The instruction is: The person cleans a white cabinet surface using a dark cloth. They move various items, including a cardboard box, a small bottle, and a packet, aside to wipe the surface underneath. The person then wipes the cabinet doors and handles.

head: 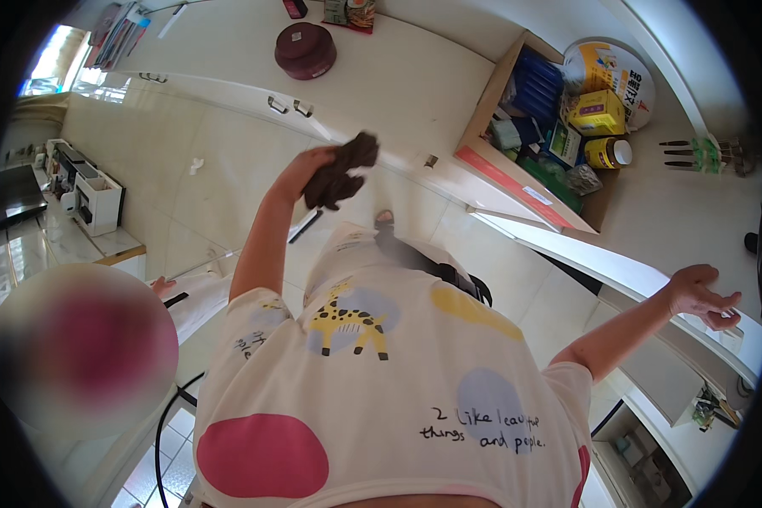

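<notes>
My left hand grips a crumpled dark brown cloth, held out in front of me beside the white cabinet's edge. Its folds cover most of my fingers. On the other side, my right hand reaches out to the right with bent fingers, close to the edge of a white cabinet. A small pale, shiny spot shows at its fingertips, and I cannot tell whether it is something held. Between the two hands, an open cardboard box of packets stands on the white cabinet top.
A yellow jar, a yellow carton and blue packs fill the box; a white tub stands behind. A maroon round container sits farther left. Another person's hand is at left. A black strap hangs before me.
</notes>
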The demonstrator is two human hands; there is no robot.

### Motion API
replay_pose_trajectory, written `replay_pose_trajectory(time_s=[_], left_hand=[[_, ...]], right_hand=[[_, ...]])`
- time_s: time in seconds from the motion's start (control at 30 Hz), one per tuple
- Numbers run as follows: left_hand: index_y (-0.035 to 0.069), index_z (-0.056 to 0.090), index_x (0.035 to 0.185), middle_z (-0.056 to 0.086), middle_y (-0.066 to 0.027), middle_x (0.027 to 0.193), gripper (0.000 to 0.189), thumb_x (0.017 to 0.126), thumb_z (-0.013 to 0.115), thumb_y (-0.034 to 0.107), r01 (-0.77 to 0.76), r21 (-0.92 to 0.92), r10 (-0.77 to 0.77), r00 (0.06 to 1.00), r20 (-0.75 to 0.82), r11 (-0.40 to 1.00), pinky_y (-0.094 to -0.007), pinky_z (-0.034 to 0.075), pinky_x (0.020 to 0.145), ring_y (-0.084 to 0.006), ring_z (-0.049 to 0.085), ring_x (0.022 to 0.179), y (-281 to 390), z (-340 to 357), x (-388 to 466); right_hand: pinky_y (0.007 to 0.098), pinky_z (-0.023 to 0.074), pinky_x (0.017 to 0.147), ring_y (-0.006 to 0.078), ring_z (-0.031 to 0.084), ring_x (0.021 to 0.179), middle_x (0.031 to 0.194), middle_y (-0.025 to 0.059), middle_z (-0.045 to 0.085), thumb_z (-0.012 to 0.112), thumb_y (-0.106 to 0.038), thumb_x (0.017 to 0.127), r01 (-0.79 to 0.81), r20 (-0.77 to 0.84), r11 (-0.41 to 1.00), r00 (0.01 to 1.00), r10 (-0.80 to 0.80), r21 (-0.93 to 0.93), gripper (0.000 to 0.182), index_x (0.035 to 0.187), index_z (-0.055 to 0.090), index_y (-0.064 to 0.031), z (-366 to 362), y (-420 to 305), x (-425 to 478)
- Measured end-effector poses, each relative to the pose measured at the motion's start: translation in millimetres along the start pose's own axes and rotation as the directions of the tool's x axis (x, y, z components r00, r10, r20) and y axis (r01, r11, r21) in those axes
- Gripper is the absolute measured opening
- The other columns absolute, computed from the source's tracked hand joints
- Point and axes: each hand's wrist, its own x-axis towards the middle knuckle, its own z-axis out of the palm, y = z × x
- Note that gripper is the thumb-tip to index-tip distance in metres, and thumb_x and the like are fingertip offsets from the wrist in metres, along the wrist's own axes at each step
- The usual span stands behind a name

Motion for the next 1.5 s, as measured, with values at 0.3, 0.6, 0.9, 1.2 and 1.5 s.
replay_pose_trajectory(time_s=[0.3, 0.6, 0.9, 1.2, 1.5], left_hand=[[0.005, 0.038, 0.138, 0.050, -0.0186, 0.130, 0.055, 0.090, 0.051, 0.029, -0.172, 0.577, 0.420, 0.846, -0.329, 0.799, -0.0423, 0.040, 0.099, -0.0348, 0.049, 0.118, 47, 12, 127], [0.029, 0.036, 0.140, 0.020, -0.0192, 0.149, 0.075, 0.076, 0.061, 0.059, 0.076, 0.986, 0.654, 0.756, 0.041, -0.150, -0.0612, 0.023, 0.102, -0.0436, 0.019, 0.136, 17, 47, 123], [0.030, 0.042, 0.137, 0.027, -0.0151, 0.147, 0.068, 0.078, 0.061, 0.056, 0.094, 0.925, 0.634, 0.753, 0.177, -0.369, -0.0589, 0.031, 0.096, -0.0408, 0.032, 0.127, 26, 55, 161], [0.029, 0.039, 0.139, 0.026, -0.0180, 0.147, 0.062, 0.084, 0.053, 0.054, 0.121, 0.941, 0.593, 0.799, 0.096, -0.316, -0.0646, 0.029, 0.095, -0.0458, 0.027, 0.130, 79, 85, 269], [0.032, 0.048, 0.131, 0.036, -0.0124, 0.142, 0.054, 0.081, 0.055, 0.051, -0.112, 0.856, 0.523, 0.749, 0.406, -0.504, -0.0591, 0.034, 0.090, -0.0392, 0.035, 0.125, 39, 168, 288]], right_hand=[[0.0513, 0.0227, 0.096, 0.0362, 0.022, 0.116, 0.130, 0.0276, 0.021, 0.056, -0.004, 0.070, 0.009, 0.032, 1.000, 0.999, -0.009, -0.018, 0.055, 0.122, 0.037, -0.0008, 2, 2, -1], [0.0501, 0.0235, 0.096, 0.0371, 0.021, 0.115, 0.130, 0.0311, 0.017, 0.057, -0.001, 0.070, 0.026, 0.036, 1.000, 0.999, -0.026, -0.003, 0.055, 0.122, 0.037, -0.0002, 0, 4, -2], [0.0499, 0.0240, 0.095, 0.0357, 0.019, 0.117, 0.133, 0.0283, 0.018, 0.059, -0.006, 0.072, 0.071, 0.059, 0.997, 0.996, -0.068, -0.045, 0.049, 0.117, 0.041, 0.0002, 2, 15, -4], [0.0487, 0.0266, 0.089, 0.0330, 0.018, 0.117, 0.131, 0.0245, 0.021, 0.060, -0.010, 0.072, 0.069, 0.041, 0.997, 0.997, -0.071, 0.036, 0.048, 0.114, 0.041, -0.0012, 6, 21, -4], [0.0412, 0.0324, 0.084, 0.0264, 0.027, 0.106, 0.125, 0.0205, 0.028, 0.065, -0.010, 0.071, 0.134, 0.023, 0.984, 0.991, -0.132, -0.122, 0.057, 0.121, 0.037, -0.0067, 11, 32, -11]])
